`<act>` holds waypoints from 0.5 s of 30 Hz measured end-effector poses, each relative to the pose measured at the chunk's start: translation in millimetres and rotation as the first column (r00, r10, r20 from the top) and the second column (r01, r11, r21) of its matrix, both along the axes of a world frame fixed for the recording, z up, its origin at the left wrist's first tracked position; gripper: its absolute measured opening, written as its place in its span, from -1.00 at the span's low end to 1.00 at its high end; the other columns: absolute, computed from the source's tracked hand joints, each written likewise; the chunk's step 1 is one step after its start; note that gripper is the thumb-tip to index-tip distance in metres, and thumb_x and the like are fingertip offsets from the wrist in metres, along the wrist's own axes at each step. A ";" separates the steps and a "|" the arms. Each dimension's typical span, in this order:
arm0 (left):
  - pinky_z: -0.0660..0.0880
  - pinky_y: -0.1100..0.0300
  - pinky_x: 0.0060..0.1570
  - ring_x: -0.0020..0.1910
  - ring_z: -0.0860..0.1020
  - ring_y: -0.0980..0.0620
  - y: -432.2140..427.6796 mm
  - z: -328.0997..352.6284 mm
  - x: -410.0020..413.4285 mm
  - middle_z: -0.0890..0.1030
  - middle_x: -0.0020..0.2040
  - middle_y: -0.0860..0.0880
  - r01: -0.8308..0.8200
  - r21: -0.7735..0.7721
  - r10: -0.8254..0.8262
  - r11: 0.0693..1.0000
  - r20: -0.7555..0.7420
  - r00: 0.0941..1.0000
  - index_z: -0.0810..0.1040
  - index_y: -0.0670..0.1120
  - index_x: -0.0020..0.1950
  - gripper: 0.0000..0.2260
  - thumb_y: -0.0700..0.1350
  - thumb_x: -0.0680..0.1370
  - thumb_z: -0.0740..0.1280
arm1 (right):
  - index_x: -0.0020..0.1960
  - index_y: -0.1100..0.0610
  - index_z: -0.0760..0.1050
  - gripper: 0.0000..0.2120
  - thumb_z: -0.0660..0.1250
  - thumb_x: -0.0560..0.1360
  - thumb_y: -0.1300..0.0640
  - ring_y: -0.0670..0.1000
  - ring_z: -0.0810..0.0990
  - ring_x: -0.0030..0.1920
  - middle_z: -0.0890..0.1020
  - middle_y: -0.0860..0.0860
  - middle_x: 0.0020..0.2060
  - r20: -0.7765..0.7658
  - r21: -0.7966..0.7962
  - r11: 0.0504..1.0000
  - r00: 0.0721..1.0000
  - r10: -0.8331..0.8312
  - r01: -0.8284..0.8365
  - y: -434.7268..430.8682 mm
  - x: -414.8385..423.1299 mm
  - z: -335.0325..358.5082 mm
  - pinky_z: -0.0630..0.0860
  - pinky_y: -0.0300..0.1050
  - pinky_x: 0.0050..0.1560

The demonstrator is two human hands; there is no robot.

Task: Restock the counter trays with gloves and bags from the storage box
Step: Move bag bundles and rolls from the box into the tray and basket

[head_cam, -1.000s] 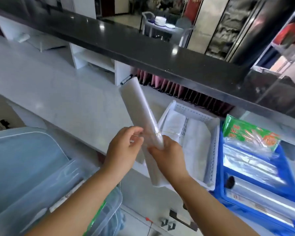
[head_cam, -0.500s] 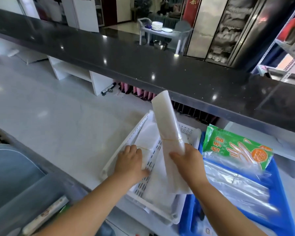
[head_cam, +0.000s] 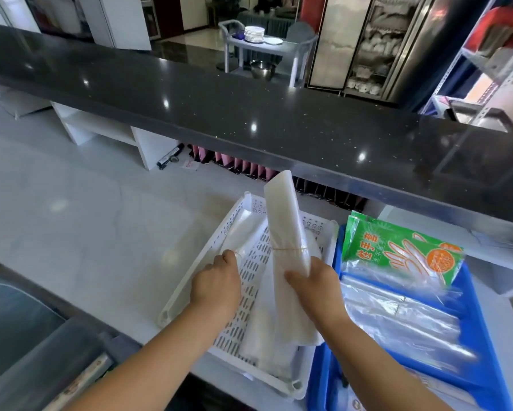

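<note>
My right hand point(head_cam: 317, 289) grips a bundle of white plastic bags point(head_cam: 283, 221) tied with a rubber band. It holds the bundle upright over the white perforated tray point(head_cam: 317, 224). My left hand point(head_cam: 216, 280) is down inside that tray, fingers curled on the near end of a clear bag bundle point(head_cam: 242, 229) lying along the tray's left side. More white bags point(head_cam: 264, 330) lie flat on the tray floor. To the right is a blue tray point(head_cam: 320, 375) with a green pack of gloves point(head_cam: 397, 253) and clear bags point(head_cam: 397, 315).
The storage box with a clear lid point(head_cam: 27, 336) is at the lower left, below the counter's edge. A raised black counter ledge point(head_cam: 249, 114) runs across behind the trays. The white worktop point(head_cam: 86, 218) stretches to the left of the white tray.
My right hand has carried the white bundle from beside the storage box to over the white tray. My left hand let go of it and dropped onto the clear bundle in the tray.
</note>
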State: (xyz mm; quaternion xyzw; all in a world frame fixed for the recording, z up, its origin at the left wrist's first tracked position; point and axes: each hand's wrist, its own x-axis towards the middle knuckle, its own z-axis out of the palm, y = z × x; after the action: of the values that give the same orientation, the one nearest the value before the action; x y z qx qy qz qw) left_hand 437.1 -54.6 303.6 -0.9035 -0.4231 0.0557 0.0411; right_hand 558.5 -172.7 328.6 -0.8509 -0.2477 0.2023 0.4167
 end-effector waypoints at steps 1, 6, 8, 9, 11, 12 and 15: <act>0.40 0.21 -0.44 -0.25 0.60 0.04 0.7 3.4 -2.5 0.59 -0.08 -0.04 0.010 0.026 -0.010 1.000 -0.010 1.000 0.38 -0.19 0.24 -0.57 -0.14 0.41 0.35 | -0.09 0.12 0.51 -0.88 0.36 0.39 0.13 0.05 0.59 -0.25 0.60 0.03 -0.25 -0.001 -0.003 1.000 1.000 -0.008 0.008 0.3 -0.4 0.0 0.56 -0.06 -0.25; 0.47 0.16 -0.23 -0.03 0.59 -0.07 15.0 1.4 -5.9 0.54 0.09 -0.11 0.095 -0.027 -0.095 0.995 -0.014 0.995 0.27 -0.22 0.30 -0.56 -0.33 0.45 0.26 | -0.13 0.10 0.49 -0.91 0.35 0.38 0.13 0.04 0.58 -0.27 0.59 0.02 -0.28 -0.005 -0.024 0.998 0.999 -0.052 0.052 2.8 -1.1 -1.1 0.55 -0.07 -0.27; 0.47 0.12 -0.22 -0.02 0.60 -0.09 23.7 4.8 -2.5 0.55 0.09 -0.11 0.102 -0.039 -0.100 0.994 0.046 0.994 0.26 -0.20 0.31 -0.55 -0.35 0.45 0.27 | -0.15 0.12 0.50 -0.91 0.35 0.37 0.14 0.04 0.58 -0.29 0.59 0.02 -0.30 0.005 -0.025 0.997 0.998 -0.069 0.069 2.6 -1.3 -1.3 0.52 -0.11 -0.32; 0.46 0.11 -0.24 -0.05 0.60 -0.10 27.4 8.3 -3.2 0.57 0.05 -0.10 0.086 -0.071 -0.079 0.994 0.091 0.993 0.25 -0.19 0.33 -0.54 -0.34 0.45 0.26 | -0.16 0.11 0.50 -0.93 0.35 0.37 0.15 0.02 0.57 -0.30 0.59 0.01 -0.32 0.010 -0.018 0.997 0.997 -0.078 0.078 2.0 -1.6 -1.2 0.49 -0.14 -0.36; 0.41 0.11 -0.33 -0.19 0.56 -0.11 32.6 15.2 -6.2 0.56 -0.11 -0.08 0.068 -0.196 -0.019 0.978 0.240 0.971 0.24 -0.16 0.33 -0.55 -0.30 0.46 0.24 | -0.21 0.07 0.49 -0.95 0.35 0.36 0.16 -0.05 0.56 -0.34 0.58 -0.04 -0.36 0.014 0.005 0.995 0.995 -0.097 0.097 1.4 -1.9 -1.0 0.41 -0.20 -0.43; 0.38 0.14 -0.38 -0.26 0.52 -0.10 34.6 16.5 -7.7 0.51 -0.20 -0.04 0.070 -0.264 0.024 0.962 0.334 0.942 0.27 -0.13 0.26 -0.60 -0.26 0.45 0.24 | -0.24 0.04 0.48 -0.93 0.35 0.36 0.16 -0.07 0.55 -0.36 0.57 -0.05 -0.38 0.008 0.018 0.994 0.994 -0.110 0.109 1.4 -2.4 -1.1 0.38 -0.21 -0.45; 0.28 0.21 -0.46 -0.27 0.47 -0.05 35.8 16.6 -10.1 0.43 -0.24 0.03 0.115 -0.502 0.145 0.857 0.450 0.881 0.28 -0.05 0.03 -0.76 -0.14 0.44 0.28 | -0.32 0.06 0.44 -0.89 0.35 0.36 0.17 -0.05 0.49 -0.45 0.53 -0.06 -0.46 -0.023 0.043 0.986 0.987 -0.160 0.161 3.5 -5.6 -3.0 0.34 -0.20 -0.47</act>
State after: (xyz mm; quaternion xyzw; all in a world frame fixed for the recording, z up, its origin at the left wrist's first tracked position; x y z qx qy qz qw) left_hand 426.9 -18.8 320.2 -0.8634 -0.3970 -0.0547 -0.3066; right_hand 552.9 -169.2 325.6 -0.8566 -0.1786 0.1707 0.4529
